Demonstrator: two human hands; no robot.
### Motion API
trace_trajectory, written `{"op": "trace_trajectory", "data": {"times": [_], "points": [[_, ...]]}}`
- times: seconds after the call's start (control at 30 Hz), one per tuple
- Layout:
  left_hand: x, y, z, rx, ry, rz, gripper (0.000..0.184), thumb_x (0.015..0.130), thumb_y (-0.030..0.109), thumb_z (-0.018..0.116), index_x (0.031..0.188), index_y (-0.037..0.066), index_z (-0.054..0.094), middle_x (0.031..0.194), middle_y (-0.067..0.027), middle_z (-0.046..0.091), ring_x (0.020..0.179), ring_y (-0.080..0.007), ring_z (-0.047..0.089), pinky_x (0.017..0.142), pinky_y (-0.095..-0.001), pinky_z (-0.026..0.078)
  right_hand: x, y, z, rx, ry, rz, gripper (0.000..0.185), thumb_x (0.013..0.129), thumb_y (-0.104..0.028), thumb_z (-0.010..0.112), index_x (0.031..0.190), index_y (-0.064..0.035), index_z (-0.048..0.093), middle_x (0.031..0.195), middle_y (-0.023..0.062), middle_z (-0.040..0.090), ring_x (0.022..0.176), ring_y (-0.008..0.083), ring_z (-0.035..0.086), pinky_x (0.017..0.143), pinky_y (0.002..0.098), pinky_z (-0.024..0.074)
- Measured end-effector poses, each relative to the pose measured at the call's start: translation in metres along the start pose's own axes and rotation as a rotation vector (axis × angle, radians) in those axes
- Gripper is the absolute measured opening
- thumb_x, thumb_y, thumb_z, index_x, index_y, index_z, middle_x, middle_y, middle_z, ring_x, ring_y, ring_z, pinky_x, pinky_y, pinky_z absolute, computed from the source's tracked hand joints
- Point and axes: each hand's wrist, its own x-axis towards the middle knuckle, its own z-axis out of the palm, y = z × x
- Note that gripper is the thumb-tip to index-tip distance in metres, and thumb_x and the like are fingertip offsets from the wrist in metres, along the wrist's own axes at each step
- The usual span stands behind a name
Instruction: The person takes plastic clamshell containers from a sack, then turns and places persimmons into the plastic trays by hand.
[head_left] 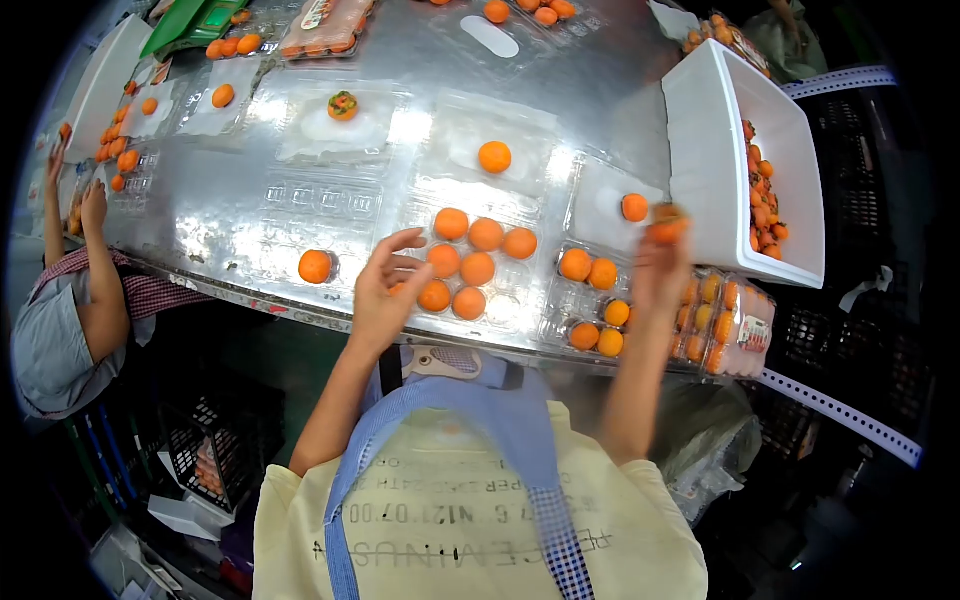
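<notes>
My left hand (388, 290) is at the left side of a clear tray of orange fruits (477, 268); its fingers are curled and partly spread, and an orange fruit shows under them. Motion blurs my right hand (662, 262), which holds an orange fruit (667, 226) at its fingertips, over the right-hand trays. Just left of it, a single fruit (634, 207) rests on a lined tray. Below that is a partly filled clear tray with several fruits (602, 273). Another fruit (495, 157) lies on a lined tray above the middle one.
A white foam box (700, 150) with fruits stands at the right. Closed packs (741, 330) lie by the front right edge. Other trays, a single fruit (315, 266) and a green container (190, 28) are on the metal table (220, 230). A co-worker's arms (98, 270) reach in at left.
</notes>
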Motion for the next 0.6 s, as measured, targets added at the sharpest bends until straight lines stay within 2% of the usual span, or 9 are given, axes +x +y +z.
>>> {"op": "trace_trajectory", "data": {"times": [0.03,0.13,0.17,0.23,0.33,0.43,0.47,0.53,0.6], "points": [[0.001,-0.007,-0.006,-0.011,0.024,0.014,0.040,0.083,-0.001,0.059,0.122,0.002,0.049,0.112,-0.0076,0.056,0.088,-0.0091,0.058,0.076,-0.0225,0.048,0.019,-0.028,-0.021,-0.006,0.206,-0.083,0.034,0.088,-0.032,0.059,0.110,-0.0056,0.055,0.097,0.0042,0.061,0.079,0.0102,0.058,0.067,0.0227,0.0484],[0.001,-0.016,-0.018,-0.058,0.063,-0.009,0.034,0.084,0.000,0.058,0.118,0.001,0.053,0.106,-0.0063,0.057,0.085,-0.0081,0.057,0.075,-0.0217,0.048,0.065,-0.116,-0.090,-0.138,0.290,-0.301,0.032,0.089,-0.030,0.060,0.107,-0.0038,0.056,0.097,0.0072,0.062,0.078,0.0129,0.059,0.066,0.0236,0.0499],[0.001,-0.018,-0.019,-0.076,0.069,-0.029,0.033,0.084,0.000,0.058,0.116,0.001,0.053,0.105,-0.0059,0.057,0.084,-0.0077,0.056,0.075,-0.0212,0.048,0.073,-0.142,-0.097,-0.172,0.255,-0.323,0.034,0.088,-0.028,0.062,0.109,-0.0021,0.056,0.095,0.0086,0.061,0.077,0.0142,0.059,0.067,0.0234,0.0500],[0.001,-0.021,-0.021,-0.104,0.068,-0.030,0.031,0.085,0.000,0.058,0.115,0.000,0.054,0.104,-0.0058,0.057,0.083,-0.0077,0.057,0.076,-0.0215,0.048,0.105,-0.185,-0.159,-0.262,0.398,-0.377,0.044,0.086,-0.033,0.064,0.114,0.0006,0.054,0.101,0.0120,0.060,0.083,0.0157,0.059,0.069,0.0219,0.0497],[0.002,-0.025,-0.025,-0.141,0.073,-0.029,0.029,0.085,0.001,0.058,0.114,0.000,0.054,0.103,-0.0062,0.057,0.082,-0.0082,0.057,0.076,-0.0222,0.048,0.126,-0.212,-0.203,-0.623,0.594,-0.353,0.054,0.084,-0.034,0.066,0.118,0.0051,0.051,0.108,0.0159,0.058,0.090,0.0214,0.059,0.076,0.0277,0.0504],[0.003,-0.026,-0.033,-0.154,0.090,-0.019,0.028,0.086,0.002,0.058,0.114,-0.001,0.054,0.102,-0.0066,0.058,0.081,-0.0088,0.058,0.075,-0.0225,0.048,0.130,-0.207,-0.229,-1.682,0.892,-0.221,0.062,0.081,-0.032,0.069,0.122,0.0096,0.047,0.112,0.0194,0.056,0.099,0.0288,0.057,0.088,0.0352,0.0466],[0.003,-0.026,-0.036,-0.155,0.095,-0.014,0.028,0.086,0.002,0.058,0.114,-0.001,0.054,0.102,-0.0067,0.058,0.081,-0.0090,0.058,0.074,-0.0225,0.049,0.126,-0.203,-0.235,-1.674,0.794,-0.334,0.064,0.080,-0.031,0.070,0.123,0.0098,0.046,0.114,0.0202,0.055,0.102,0.0299,0.055,0.090,0.0369,0.0445],[0.005,-0.030,-0.043,-0.157,0.108,-0.015,0.027,0.086,0.002,0.058,0.113,-0.001,0.055,0.101,-0.0069,0.058,0.080,-0.0091,0.058,0.073,-0.0222,0.048,0.092,-0.171,-0.168,-1.651,0.594,-0.553,0.067,0.078,-0.030,0.071,0.125,0.0100,0.045,0.117,0.0217,0.053,0.107,0.0322,0.053,0.095,0.0403,0.0403],[0.005,-0.033,-0.050,-0.164,0.099,-0.027,0.027,0.087,0.003,0.058,0.113,-0.001,0.055,0.100,-0.0069,0.058,0.079,-0.0090,0.058,0.071,-0.0219,0.048,0.061,-0.131,-0.111,-1.600,0.442,-0.635,0.062,0.080,-0.030,0.070,0.126,0.0047,0.047,0.118,0.0203,0.053,0.107,0.0283,0.053,0.093,0.0374,0.0409]]}}
